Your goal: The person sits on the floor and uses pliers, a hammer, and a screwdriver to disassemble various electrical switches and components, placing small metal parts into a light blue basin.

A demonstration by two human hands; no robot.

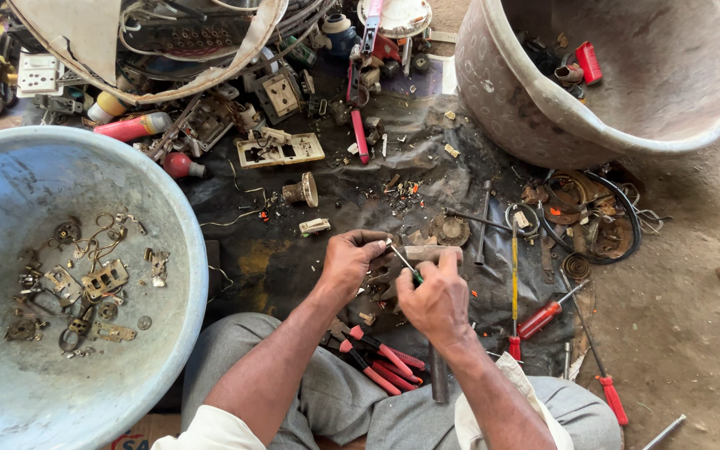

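From the head camera, looking down past my knees: my left hand (350,260) has its grip pressed around a small dark, dirty fitting (387,271), the fingers curled over its near left side. My right hand (437,298) has its grip pinched on a thin screwdriver with a green handle (404,264), and its tip points up and left to the fitting, just beside my left fingertips. A pale wooden block (433,252) lies right behind the right grip, touching the fitting. All of this rests on a black, grimy sheet (360,187) spread on the floor.

Just below my left grip, by my trouser leg, lie pliers with red handles (377,357). To the right of my right grip lie a screwdriver with a yellow shaft and red handle (514,287) and a second one with a red handle (548,315); farther right and nearer me lies a third red-handled one (602,375).

Well to the left of my left grip stands a big pale blue metal basin (10,175) holding small brass and rusty metal scraps (93,283). Far up and right of my right grip tilts a grey plastic tub (543,100). Beyond both grips lies a heap of broken cream switch plates (281,150) and wires.
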